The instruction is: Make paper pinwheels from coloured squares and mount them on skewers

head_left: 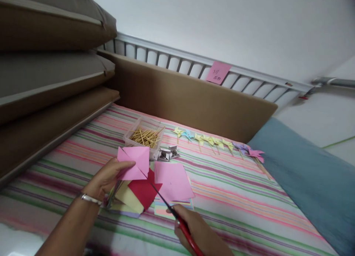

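Note:
My left hand (pixel 112 174), with a silver bracelet at the wrist, pinches a square sheet of pink paper (pixel 140 158) by its left side. Diagonal slits run in from some of its corners. My right hand (pixel 191 226) grips scissors (pixel 185 226) with red handles, their dark blades pointing at the lower right corner of the sheet. Whether the blades touch the paper I cannot tell. Under and beside the sheet lie a red paper square (pixel 146 191), yellow paper sheets (pixel 124 198) and a stack topped with pink paper (pixel 173 182).
A clear plastic box (pixel 127 137) holds many thin wooden sticks. Small open boxes of pins (pixel 168 153) stand beside it. Finished paper pinwheels (pixel 213 140) lie in a row along a brown board (pixel 188 93). Stacked cushioned panels (pixel 55 75) rise at left.

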### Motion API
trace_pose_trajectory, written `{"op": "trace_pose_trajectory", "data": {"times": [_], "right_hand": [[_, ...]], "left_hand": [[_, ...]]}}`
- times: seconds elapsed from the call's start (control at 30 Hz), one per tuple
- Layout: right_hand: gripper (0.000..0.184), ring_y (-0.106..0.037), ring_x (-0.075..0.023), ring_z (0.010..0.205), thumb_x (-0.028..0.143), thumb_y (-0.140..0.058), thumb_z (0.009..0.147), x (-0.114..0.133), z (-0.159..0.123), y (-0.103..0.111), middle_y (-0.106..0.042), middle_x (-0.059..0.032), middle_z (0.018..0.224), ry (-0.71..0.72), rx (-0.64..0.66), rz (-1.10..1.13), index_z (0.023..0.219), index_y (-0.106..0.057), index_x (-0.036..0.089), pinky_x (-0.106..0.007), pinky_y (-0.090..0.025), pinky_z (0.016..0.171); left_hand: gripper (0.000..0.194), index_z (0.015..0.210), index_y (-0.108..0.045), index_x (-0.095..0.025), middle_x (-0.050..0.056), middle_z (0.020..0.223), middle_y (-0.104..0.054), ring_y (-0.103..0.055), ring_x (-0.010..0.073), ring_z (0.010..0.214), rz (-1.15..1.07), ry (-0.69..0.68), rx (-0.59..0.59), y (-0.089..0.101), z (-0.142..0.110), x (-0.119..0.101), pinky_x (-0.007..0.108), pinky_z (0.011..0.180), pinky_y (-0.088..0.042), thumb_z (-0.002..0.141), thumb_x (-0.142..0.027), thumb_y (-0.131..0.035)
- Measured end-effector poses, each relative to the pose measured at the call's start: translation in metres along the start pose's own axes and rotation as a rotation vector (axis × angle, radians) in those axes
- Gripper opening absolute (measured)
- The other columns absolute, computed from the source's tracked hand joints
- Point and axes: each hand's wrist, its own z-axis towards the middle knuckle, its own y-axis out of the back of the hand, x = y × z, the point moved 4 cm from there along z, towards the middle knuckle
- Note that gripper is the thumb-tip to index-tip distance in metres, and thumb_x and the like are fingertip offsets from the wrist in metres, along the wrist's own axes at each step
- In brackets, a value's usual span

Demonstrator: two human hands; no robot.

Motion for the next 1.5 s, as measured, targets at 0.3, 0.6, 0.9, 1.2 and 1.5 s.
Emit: {"op": "trace_pose_trajectory", "data": {"times": [0.3,0.6,0.9,1.2,1.5], "right_hand": [[0.048,-0.065,-0.0285,0.088,0.036,-0.038,0.084,-0.148,-0.057,0.082,-0.068,-0.0149,0.101,-0.644,-0.525,-0.422,0.125,-0.044,0.012,-0.032,-0.047,0.072],[0.044,-0.055,-0.0321,0.112,0.03,-0.046,0.078,-0.133,-0.028,0.076,-0.061,-0.0187,0.117,-0.564,-0.571,-0.358,0.115,-0.059,0.011,-0.042,-0.04,0.095],[0.031,-0.064,-0.02,0.074,0.041,-0.064,0.074,0.011,0.077,-0.007,-0.067,-0.0061,0.084,0.0,-0.451,1.115,0.095,-0.059,0.018,-0.033,-0.05,0.072],[0.017,-0.055,-0.0144,0.066,0.033,-0.061,0.077,-0.019,0.074,0.022,-0.059,0.0001,0.07,0.047,-0.808,0.932,0.076,-0.056,0.017,-0.026,-0.045,0.064],[0.014,-0.052,-0.0199,0.085,0.011,-0.053,0.082,0.006,0.049,0.03,-0.061,-0.0064,0.088,0.414,-1.013,-0.12,0.084,-0.064,0.02,-0.037,-0.043,0.078]], "left_hand": [[0.026,0.091,-0.068,-0.008,0.014,0.081,-0.074,-0.069,0.0258,0.073,-0.168,-0.024,0.083,0.003,-0.009,-0.001,0.035,0.07,-0.056,0.066,-0.011,-0.071],[0.031,0.096,-0.066,-0.008,0.016,0.09,-0.073,-0.069,0.0282,0.08,-0.183,-0.051,0.102,-0.011,-0.013,0.005,0.036,0.074,-0.055,0.065,-0.012,-0.071],[0.031,0.093,-0.068,-0.011,0.01,0.086,-0.074,-0.068,0.0225,0.071,-0.189,-0.171,0.031,-0.054,0.001,0.027,0.03,0.069,-0.054,0.064,-0.017,-0.075],[0.03,0.096,-0.067,-0.016,0.007,0.092,-0.072,-0.066,0.0187,0.083,-0.117,-0.118,0.025,-0.076,0.016,0.044,0.026,0.075,-0.05,0.067,-0.019,-0.073],[0.031,0.09,-0.068,-0.017,0.008,0.094,-0.068,-0.061,0.0222,0.094,-0.404,0.034,0.203,-0.095,0.011,0.058,0.036,0.086,-0.049,0.075,-0.044,-0.063]]}}
